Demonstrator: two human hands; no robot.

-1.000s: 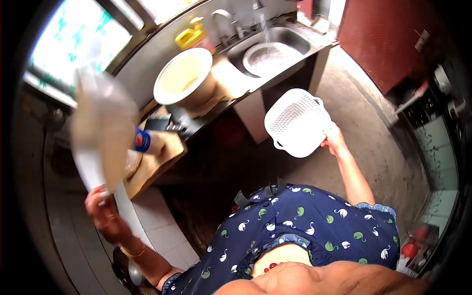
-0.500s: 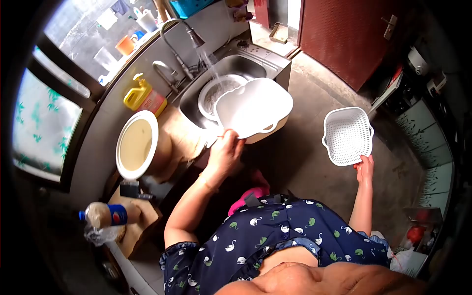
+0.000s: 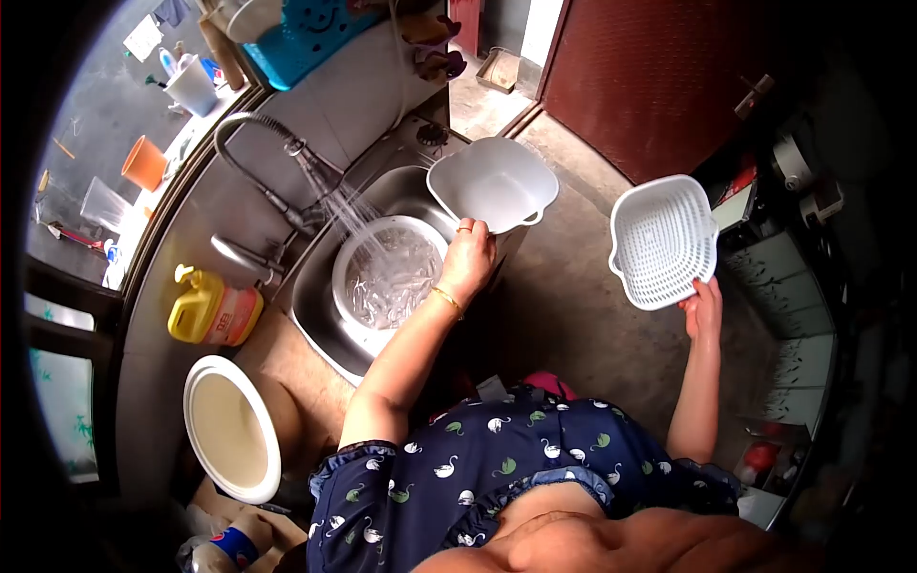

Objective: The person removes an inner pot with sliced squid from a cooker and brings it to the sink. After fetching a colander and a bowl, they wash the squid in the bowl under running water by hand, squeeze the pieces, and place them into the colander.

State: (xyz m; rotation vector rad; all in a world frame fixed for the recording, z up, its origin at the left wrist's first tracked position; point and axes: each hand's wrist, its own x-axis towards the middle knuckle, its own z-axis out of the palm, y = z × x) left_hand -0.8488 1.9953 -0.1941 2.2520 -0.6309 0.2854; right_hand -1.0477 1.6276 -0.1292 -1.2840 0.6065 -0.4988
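By the sink's [image 3: 310,325] near edge, here's the left grip [image 3: 470,256], fingers closed on the rim of a white tub [image 3: 492,181]! Out to the right, above the floor [image 3: 564,306], the right grip [image 3: 704,304] pinches a white perforated basket [image 3: 661,239] by its edge. Water sprays from the curved tap [image 3: 298,148] into a white bowl [image 3: 377,338] sitting in the sink, and the left forearm cuts across the near side, blocking part of the view. Along the counter [image 3: 282,353]: a yellow jug [image 3: 196,306], then a wide white-rimmed pot [image 3: 254,489] near it. Nearer the body, a blue-labelled bottle [image 3: 236,546], partly cut off. Beyond the basket, a dark red door [image 3: 650,86].
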